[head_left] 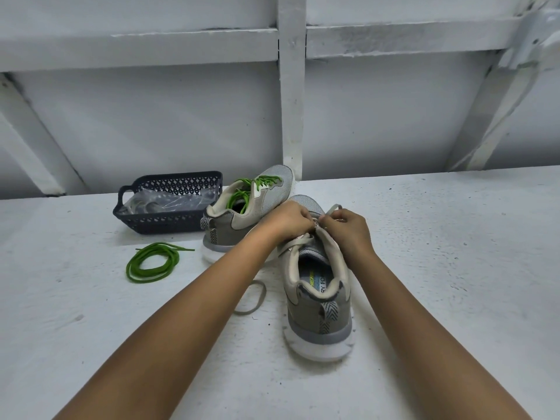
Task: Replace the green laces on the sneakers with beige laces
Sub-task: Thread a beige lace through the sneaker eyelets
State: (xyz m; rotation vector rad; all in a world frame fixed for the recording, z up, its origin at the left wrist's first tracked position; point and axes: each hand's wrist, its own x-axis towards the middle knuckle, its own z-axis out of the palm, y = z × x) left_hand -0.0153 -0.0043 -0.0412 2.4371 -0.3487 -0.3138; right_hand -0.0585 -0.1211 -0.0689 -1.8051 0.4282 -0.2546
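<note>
Far left we note a dark latticed plastic basket holding crinkled clear bags. Just right of it a round green lace lies coiled on the rough white table. Then a grey mesh sneaker, laced in green. Our left hand pinches the flat beige lace at the nearer sneaker eyelets. Our right hand pinches a lace end that rises in a loop.

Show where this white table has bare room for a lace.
Bare: white table right of the near grey mesh sneaker; also near left, below the coiled green lace. Crowded: between the dark plastic basket, far grey sneaker and loose beige lace.
</note>
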